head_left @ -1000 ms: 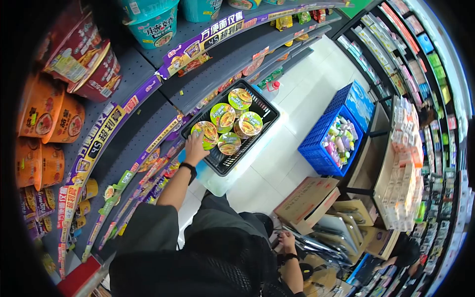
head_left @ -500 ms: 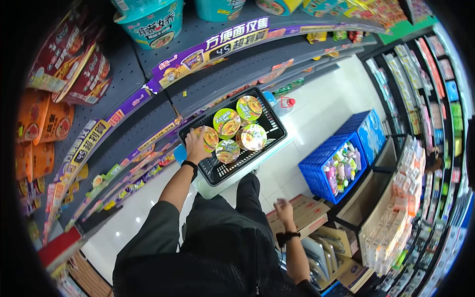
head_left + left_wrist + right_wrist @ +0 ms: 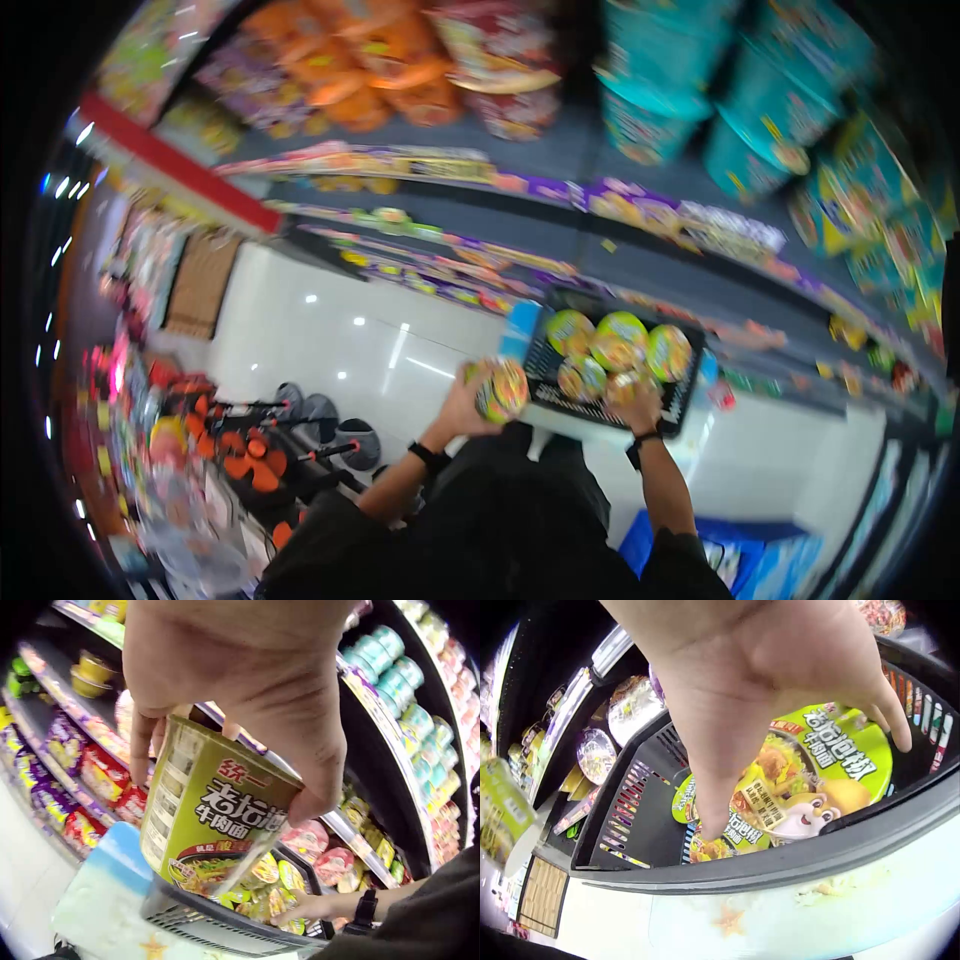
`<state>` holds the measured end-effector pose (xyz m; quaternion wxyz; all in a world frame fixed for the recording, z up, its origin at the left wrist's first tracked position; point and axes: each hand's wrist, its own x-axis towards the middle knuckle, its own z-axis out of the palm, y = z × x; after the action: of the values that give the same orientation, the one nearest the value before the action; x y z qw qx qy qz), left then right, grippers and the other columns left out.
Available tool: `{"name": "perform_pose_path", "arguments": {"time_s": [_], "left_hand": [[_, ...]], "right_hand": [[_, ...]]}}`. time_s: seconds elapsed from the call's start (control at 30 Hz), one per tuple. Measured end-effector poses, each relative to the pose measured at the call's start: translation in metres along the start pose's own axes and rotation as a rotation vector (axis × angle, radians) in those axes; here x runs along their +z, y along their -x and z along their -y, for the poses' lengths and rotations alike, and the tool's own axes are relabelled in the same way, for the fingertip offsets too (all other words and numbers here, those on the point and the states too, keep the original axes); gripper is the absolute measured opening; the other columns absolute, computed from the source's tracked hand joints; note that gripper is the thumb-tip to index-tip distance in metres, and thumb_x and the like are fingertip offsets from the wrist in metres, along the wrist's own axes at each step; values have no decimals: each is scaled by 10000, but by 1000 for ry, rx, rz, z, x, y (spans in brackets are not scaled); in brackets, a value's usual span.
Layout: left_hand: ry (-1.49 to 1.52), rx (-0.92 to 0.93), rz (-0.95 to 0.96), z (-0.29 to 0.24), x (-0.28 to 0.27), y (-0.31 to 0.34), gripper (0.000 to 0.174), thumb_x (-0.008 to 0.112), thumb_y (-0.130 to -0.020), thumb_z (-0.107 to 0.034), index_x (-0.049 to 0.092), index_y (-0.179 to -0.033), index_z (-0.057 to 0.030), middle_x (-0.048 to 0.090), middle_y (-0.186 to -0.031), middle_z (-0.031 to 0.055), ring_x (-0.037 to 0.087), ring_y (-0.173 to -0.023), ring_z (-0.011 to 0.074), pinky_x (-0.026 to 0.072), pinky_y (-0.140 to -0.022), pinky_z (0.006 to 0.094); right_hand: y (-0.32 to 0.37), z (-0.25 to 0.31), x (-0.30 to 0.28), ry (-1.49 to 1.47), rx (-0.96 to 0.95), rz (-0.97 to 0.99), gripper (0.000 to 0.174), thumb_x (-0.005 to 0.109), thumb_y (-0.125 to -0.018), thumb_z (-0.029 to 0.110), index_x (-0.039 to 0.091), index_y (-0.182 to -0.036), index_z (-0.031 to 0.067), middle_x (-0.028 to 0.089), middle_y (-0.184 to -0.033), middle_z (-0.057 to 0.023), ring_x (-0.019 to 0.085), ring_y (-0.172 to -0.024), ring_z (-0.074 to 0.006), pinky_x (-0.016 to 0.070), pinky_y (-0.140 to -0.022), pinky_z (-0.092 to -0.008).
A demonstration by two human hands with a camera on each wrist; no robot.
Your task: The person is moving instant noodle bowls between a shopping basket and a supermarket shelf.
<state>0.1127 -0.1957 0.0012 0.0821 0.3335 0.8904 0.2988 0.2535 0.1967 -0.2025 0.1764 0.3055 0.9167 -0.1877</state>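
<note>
My left hand (image 3: pixel 462 405) grips an instant noodle cup (image 3: pixel 217 802) from above, thumb and fingers round its rim. This green cup, with a printed label, is held to the left of a black shopping basket (image 3: pixel 650 425). Inside the basket stand several noodle cups (image 3: pixel 620 340) with green lids, facing up. Over the basket's near right side, my right hand (image 3: pixel 637 402) spans another noodle cup (image 3: pixel 810 780), thumb on one side and fingers at the opposite edge. Part of that lid is hidden under the palm.
The basket rests on a pale container (image 3: pixel 727 922) with a starfish print. Behind it, shelves (image 3: pixel 540 235) carry orange noodle tubs (image 3: pixel 365 60) and teal noodle tubs (image 3: pixel 650 110). A blue crate (image 3: pixel 715 540) stands at the lower right. Orange-and-black items (image 3: pixel 250 450) are at the left.
My left hand has lifted a noodle cup out of the basket and moved it left. The right hand has come from beside my body to a cup in the basket. The head view has turned left.
</note>
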Motion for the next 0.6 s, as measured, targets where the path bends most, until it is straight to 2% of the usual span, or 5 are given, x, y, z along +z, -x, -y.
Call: {"name": "perform_pose_path", "arguments": {"time_s": [0.07,0.23,0.37,0.5,0.6], "left_hand": [[89,-96,-49,-5,-12,56,1159,951,-474,-345,456,-1495,-105,532,-1377,227,473,-1320,470,458,-1111,508],[322,-396,-163,-23,-19,136,1091,943,-527,-355,469,-1476,-99,514,-1404,203,457,-1347,407,421,-1149,472],[402,-315,-205,-9,-19,132,1068,948,-551,-373,472,-1463,-88,518,-1395,192,460,-1335,384,398,-1160,453],[391,-70,-170,16,-38,106,1061,967,-577,-370,465,-1472,-98,560,-1347,182,490,-1302,381,408,-1132,464],[433,52,-80,45,-59,97,1095,965,-582,-385,439,-1499,-101,560,-1336,188,492,-1295,390,405,-1126,466]], "right_hand": [[19,23,-36,-53,141,136,1535,948,-419,675,180,-1602,71,325,-1556,-325,311,-1458,-487,363,-1156,-563],[40,35,0,125,302,-2,1543,956,-518,530,-19,-1632,96,245,-1568,-374,339,-1423,-503,404,-1112,-602],[60,36,-12,-65,259,4,1582,1002,-462,358,-32,-1639,137,228,-1562,-367,366,-1387,-511,415,-1103,-604],[94,54,-20,-153,10,-198,1539,995,-457,432,65,-1636,99,311,-1470,-374,401,-1338,-518,417,-1076,-579],[141,99,-31,-355,-378,-222,1491,999,-443,492,183,-1593,10,417,-1434,-328,430,-1316,-506,359,-1133,-563]]}}
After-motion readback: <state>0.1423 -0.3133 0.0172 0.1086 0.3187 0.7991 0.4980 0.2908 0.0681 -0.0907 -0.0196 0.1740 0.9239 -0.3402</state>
